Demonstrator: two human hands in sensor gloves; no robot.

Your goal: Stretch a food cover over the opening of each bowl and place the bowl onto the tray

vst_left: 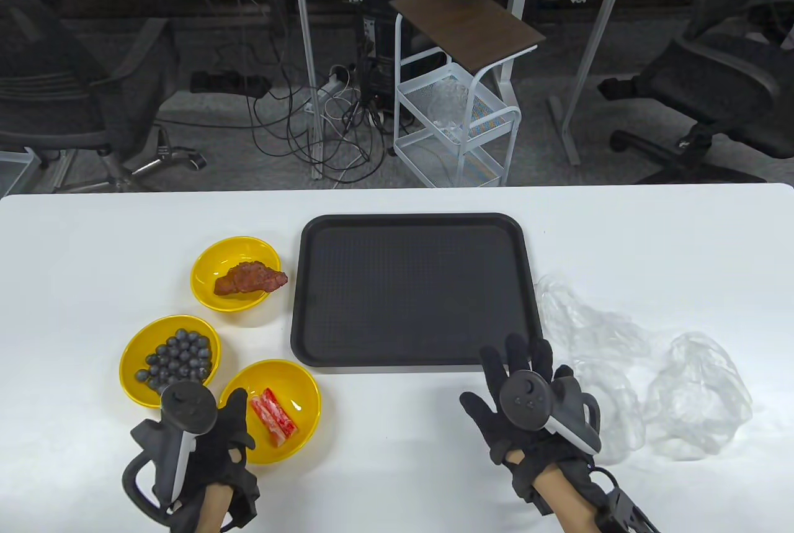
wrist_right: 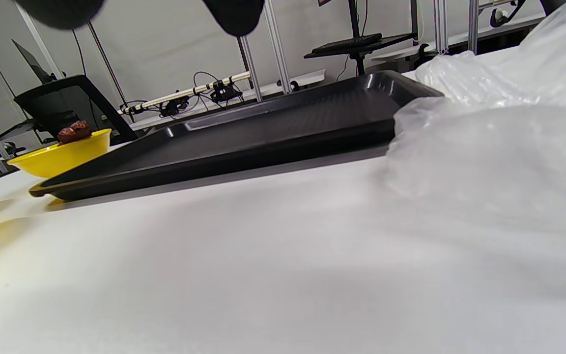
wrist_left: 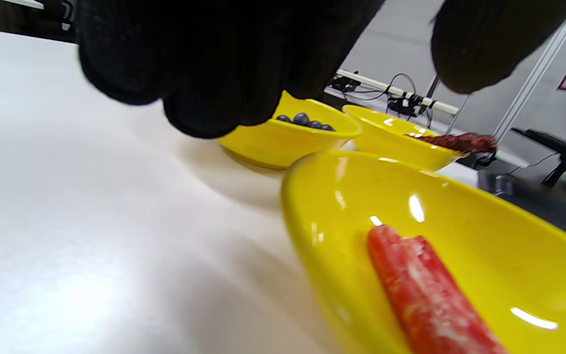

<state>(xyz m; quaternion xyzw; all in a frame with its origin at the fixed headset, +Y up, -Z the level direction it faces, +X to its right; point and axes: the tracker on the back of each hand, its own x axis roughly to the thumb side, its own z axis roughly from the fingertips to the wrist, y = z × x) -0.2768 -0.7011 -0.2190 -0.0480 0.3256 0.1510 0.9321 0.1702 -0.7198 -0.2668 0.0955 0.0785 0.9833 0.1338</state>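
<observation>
Right grip (vst_left: 527,399): fingers spread, holding nothing, between tray (vst_left: 414,354) and covers (vst_left: 645,371). Left grip (vst_left: 217,434): loosely curled, empty, beside nearest of three bowls (vst_left: 304,399) on worktop (vst_left: 397,471), left of tray.

1. The bench (vst_left: 397,452) lay bare between the two hands, a wide lane up to the near rim of the black tray (vst_left: 414,290).
2. Three yellow bowls (vst_left: 161,359) crowded the left side, close together, with only narrow gaps.
3. Crumpled clear covers (vst_left: 651,378) blocked the right, beside the tray's edge.
4. The strip behind the tray stood open.
</observation>
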